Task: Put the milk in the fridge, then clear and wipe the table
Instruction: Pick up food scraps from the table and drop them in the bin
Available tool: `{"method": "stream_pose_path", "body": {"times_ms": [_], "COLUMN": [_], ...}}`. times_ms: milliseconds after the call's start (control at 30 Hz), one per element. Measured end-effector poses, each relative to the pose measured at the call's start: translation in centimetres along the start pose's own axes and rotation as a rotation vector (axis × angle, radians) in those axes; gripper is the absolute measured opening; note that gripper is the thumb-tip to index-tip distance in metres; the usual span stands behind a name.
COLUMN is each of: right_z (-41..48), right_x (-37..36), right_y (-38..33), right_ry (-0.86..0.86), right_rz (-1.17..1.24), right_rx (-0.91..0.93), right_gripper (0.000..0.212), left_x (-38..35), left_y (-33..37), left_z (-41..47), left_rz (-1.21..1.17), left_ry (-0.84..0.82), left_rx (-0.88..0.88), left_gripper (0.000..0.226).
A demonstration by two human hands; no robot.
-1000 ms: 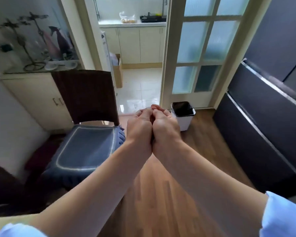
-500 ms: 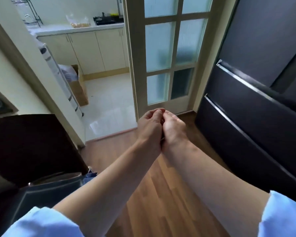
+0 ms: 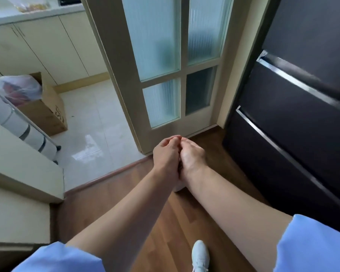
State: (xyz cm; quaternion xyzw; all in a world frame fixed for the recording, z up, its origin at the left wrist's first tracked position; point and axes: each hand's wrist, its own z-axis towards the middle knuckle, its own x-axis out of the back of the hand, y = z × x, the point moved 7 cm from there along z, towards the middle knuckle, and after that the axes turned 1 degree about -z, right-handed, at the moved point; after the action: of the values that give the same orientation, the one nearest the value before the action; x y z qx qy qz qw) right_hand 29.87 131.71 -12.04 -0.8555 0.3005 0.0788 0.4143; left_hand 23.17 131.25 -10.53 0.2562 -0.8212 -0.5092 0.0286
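Observation:
My left hand (image 3: 166,156) and my right hand (image 3: 192,156) are pressed side by side in front of me, fingers curled inward and fingertips touching. Whether anything lies inside them is hidden. They hover over the wooden floor at the foot of the glass-paned door (image 3: 165,61). A small white edge (image 3: 177,188) shows just beneath my wrists; I cannot tell what it is. The dark fridge (image 3: 302,134), with silver handle strips, stands shut on the right, about a forearm's length from my right hand. No milk and no table are in view.
The open doorway on the left leads onto a tiled kitchen floor (image 3: 98,134). Inside it stand a cardboard box with a plastic bag (image 3: 41,107) and cream cabinets (image 3: 47,48). A cream wall corner (image 3: 28,177) juts out at left. My white shoe (image 3: 200,256) is on the wood floor.
The view has swung right and moved closer to the doorway and fridge. The chair and the small bin have dropped out of sight. My hands stay pressed together.

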Motion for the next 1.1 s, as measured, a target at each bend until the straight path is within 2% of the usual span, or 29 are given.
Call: {"method": "stream_pose_path", "body": {"times_ms": [167, 400, 533, 600, 700, 800, 967, 1100], "right_z": [16.7, 35.4, 44.2, 47.3, 51.5, 54.7, 56.0, 55.1], "right_x": [-0.8, 3.6, 6.5, 7.1, 8.0, 8.7, 9.3, 8.8], "right_y": [2.9, 15.3, 21.1, 22.0, 22.8, 24.1, 24.7, 23.4], "right_ry": [0.060, 0.197, 0.241, 0.251, 0.260, 0.245, 0.202, 0.186], "right_rz": [-0.094, -0.129, -0.116, -0.129, -0.195, -0.250, -0.334, -0.358], "right_rx": [-0.012, -0.191, -0.286, -0.333, -0.330, -0.356, -0.452, -0.520], "right_gripper": [0.030, 0.033, 0.025, 0.018, 0.033, 0.036, 0.023, 0.020], "left_x": [-1.5, 0.9, 1.8, 1.7, 1.1, 1.3, 1.8, 1.8], "left_y": [-6.4, -22.0, -29.9, -31.9, -34.3, -36.8, -39.0, -37.4], "left_z": [16.1, 32.2, 39.4, 42.1, 45.4, 48.2, 49.9, 48.8], "left_rz": [0.020, 0.048, 0.056, 0.069, 0.101, 0.108, 0.119, 0.193], "left_ry": [0.043, 0.139, 0.168, 0.155, 0.110, 0.091, 0.037, -0.023], "left_rx": [0.055, 0.271, 0.412, 0.439, 0.450, 0.477, 0.602, 0.677], "left_gripper": [0.018, 0.015, 0.018, 0.023, 0.021, 0.032, 0.026, 0.022]}}
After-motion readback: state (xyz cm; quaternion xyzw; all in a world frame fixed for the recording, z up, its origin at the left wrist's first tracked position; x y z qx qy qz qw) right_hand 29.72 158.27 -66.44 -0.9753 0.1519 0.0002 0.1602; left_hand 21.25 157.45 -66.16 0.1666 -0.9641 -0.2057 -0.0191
